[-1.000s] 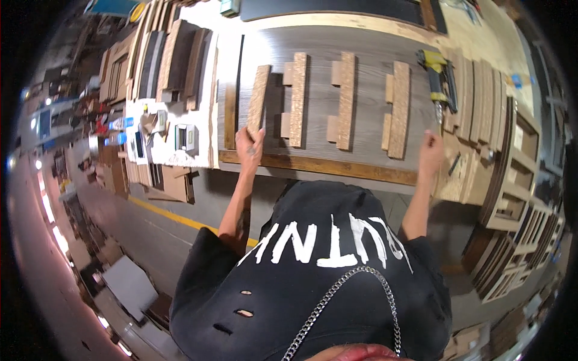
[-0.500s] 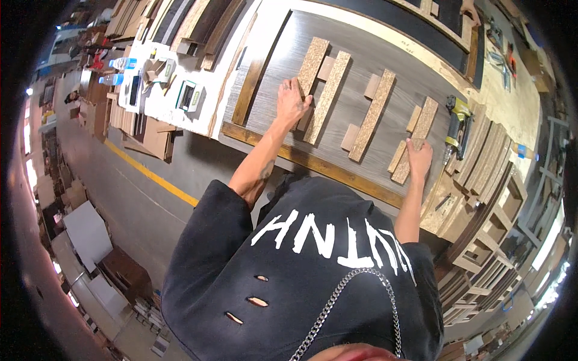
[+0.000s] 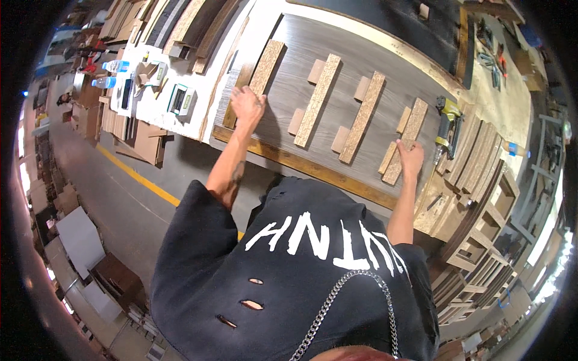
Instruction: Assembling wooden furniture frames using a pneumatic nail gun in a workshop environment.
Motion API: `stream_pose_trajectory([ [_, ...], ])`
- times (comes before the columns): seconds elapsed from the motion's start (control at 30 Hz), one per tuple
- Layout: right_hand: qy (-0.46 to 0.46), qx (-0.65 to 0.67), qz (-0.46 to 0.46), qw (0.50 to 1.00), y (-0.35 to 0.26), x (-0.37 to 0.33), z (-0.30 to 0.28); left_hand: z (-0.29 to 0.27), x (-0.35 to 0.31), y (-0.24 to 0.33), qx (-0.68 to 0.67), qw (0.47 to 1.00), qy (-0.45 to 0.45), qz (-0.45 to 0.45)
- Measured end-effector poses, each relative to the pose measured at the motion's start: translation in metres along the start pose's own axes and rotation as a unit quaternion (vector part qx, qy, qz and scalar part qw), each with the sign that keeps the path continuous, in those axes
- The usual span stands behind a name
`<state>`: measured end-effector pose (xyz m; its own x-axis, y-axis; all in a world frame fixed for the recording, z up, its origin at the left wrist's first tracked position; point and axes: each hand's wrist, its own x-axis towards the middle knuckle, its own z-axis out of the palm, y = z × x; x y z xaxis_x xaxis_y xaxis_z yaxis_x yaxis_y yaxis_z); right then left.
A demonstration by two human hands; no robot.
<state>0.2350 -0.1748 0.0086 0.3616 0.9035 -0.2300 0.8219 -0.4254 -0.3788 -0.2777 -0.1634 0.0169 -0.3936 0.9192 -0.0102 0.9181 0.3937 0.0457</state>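
Note:
A grey wood-grain panel (image 3: 348,59) lies flat before me, with brown strips along its near edge and left end. My left hand (image 3: 248,107) grips the near end of a chipboard strip (image 3: 268,67) beside the panel's left end. My right hand (image 3: 410,157) holds the near part of the rightmost chipboard strip (image 3: 415,120). Two more chipboard strips, the left one (image 3: 317,101) and the right one (image 3: 363,117), stand spaced between my hands. Small wooden blocks, such as this pinkish one (image 3: 316,71), sit against the left sides of these three strips.
A green and black power drill (image 3: 447,123) lies at the panel's right end, by stacked chipboard strips (image 3: 478,147). Beyond is a black panel (image 3: 385,24). Pliers-like tools (image 3: 490,60) lie far right. Bottles (image 3: 114,66) and small boxes (image 3: 179,99) stand on the left.
My left hand has carried its chipboard strip left, away from the neighbouring strip to the panel's left end. My right hand stays at the rightmost strip. A co-worker's hand at the far right is gone.

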Motion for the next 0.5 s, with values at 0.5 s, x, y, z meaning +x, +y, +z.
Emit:
stream_pose_trajectory([
  [0.5, -0.059, -0.066, -0.016, 0.996, -0.018, -0.001, -0.019, 0.046, 0.031, -0.03, -0.021, 0.996, 0.029, 0.081],
])
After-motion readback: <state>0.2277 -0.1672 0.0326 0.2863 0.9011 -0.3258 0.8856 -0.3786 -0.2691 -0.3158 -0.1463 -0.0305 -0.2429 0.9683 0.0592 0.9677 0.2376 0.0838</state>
